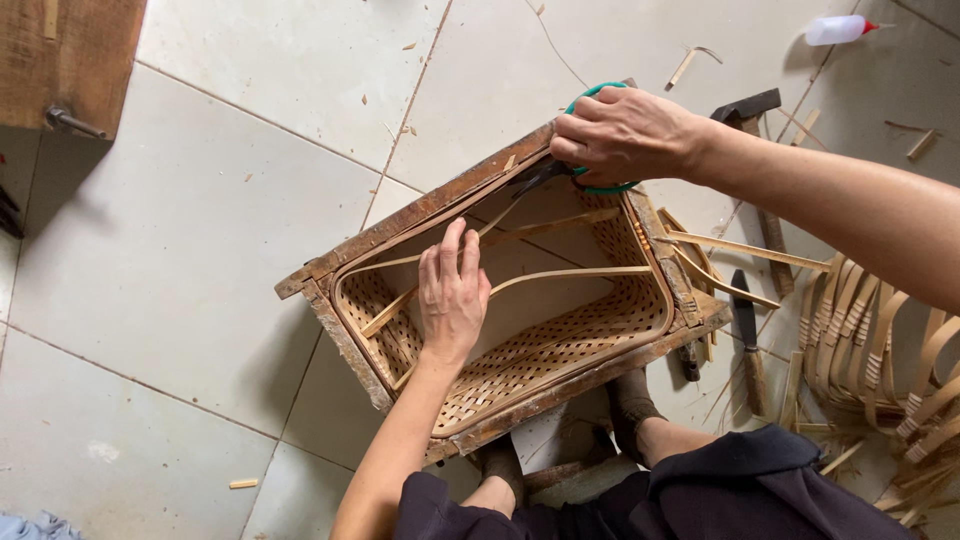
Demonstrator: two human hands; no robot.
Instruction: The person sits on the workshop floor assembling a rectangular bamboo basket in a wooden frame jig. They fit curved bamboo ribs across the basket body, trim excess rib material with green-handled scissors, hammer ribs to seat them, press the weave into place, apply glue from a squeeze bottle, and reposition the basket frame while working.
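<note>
A woven bamboo basket (560, 345) sits inside a worn rectangular wooden frame (400, 222) on the tiled floor. My left hand (452, 290) lies flat inside the basket with fingers spread, pressing on a thin bamboo strip (570, 272) that bends across the opening. My right hand (620, 135) is at the frame's far corner, closed around green-handled scissors (590, 92) whose dark blades (540, 177) point at the basket's rim strip. My feet rest against the frame's near side.
A bundle of bent bamboo strips (880, 350) lies at the right. A knife (745, 320) and a hammer (750, 108) lie beside the frame. A white squeeze bottle (835, 30) is at the top right. A wooden block (60, 50) is at the top left. Shavings litter the tiles.
</note>
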